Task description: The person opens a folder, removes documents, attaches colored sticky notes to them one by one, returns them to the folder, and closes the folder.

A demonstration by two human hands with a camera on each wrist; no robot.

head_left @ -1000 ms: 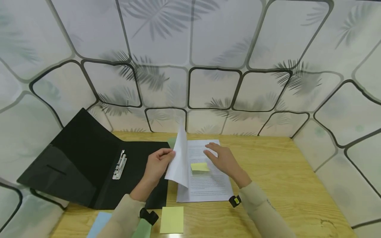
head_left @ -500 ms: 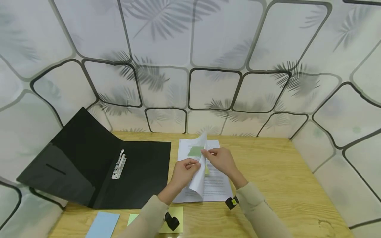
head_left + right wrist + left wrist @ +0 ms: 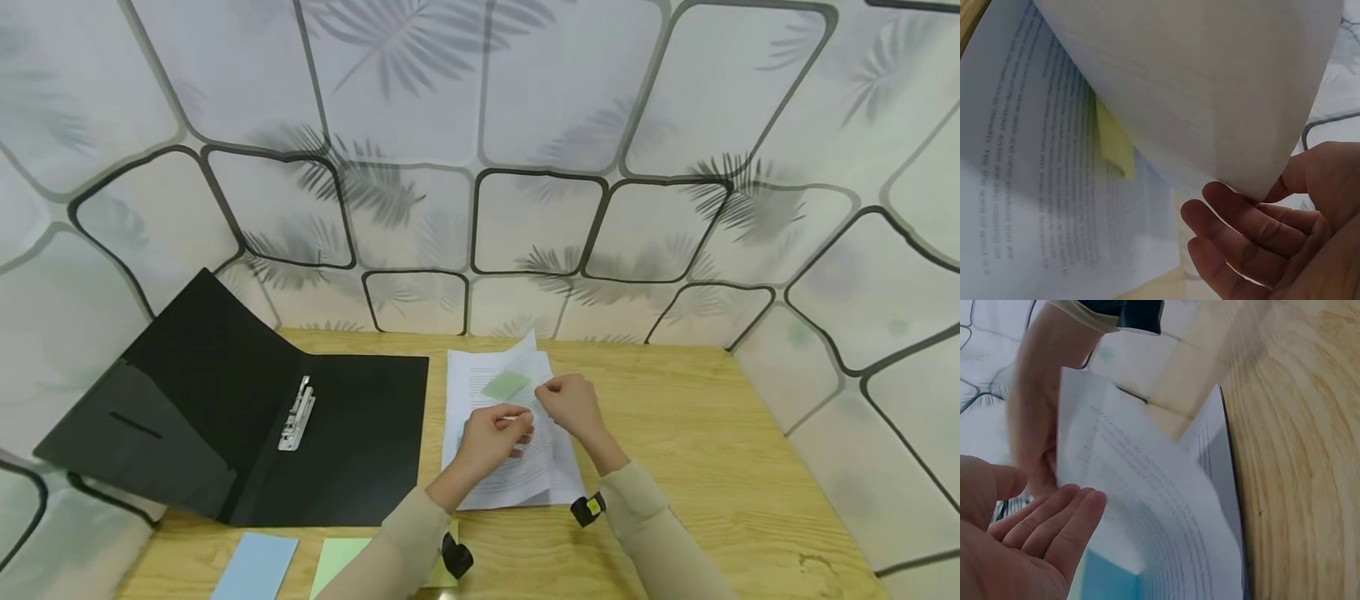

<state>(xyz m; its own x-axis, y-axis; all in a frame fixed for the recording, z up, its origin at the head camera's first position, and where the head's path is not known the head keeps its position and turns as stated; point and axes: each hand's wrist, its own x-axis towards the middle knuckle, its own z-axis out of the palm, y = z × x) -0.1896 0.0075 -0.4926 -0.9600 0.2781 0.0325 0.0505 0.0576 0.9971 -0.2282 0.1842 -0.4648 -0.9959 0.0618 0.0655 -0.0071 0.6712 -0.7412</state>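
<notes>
A stack of printed paper (image 3: 459, 375) lies on the table, with its top sheet (image 3: 525, 467) lifted at the right edge. My right hand (image 3: 572, 408) pinches that edge between thumb and fingers, as the right wrist view shows. Over the sheet hovers my left hand (image 3: 491, 437); its fingers (image 3: 1069, 531) are extended, the thumb stands apart, and nothing is between them. A green sticky note (image 3: 506, 385) is on the sheet. Underneath, a yellow sticky note (image 3: 1115, 140) sits on the page below. Near my left fingers, a blue sticky note (image 3: 1107, 578) shows.
To the left lies an open black binder (image 3: 352, 442) with a metal clip (image 3: 297, 417). Along the front edge are blue (image 3: 255, 567) and green (image 3: 337, 558) sticky notes, and a yellow one partly behind my left sleeve. A patterned curtain (image 3: 540, 225) surrounds the wooden table (image 3: 675, 433).
The lifted sheet has swung from left to right over the stack, covering the yellow note. My left hand has moved right with it and let go; my right hand has taken the sheet's edge.
</notes>
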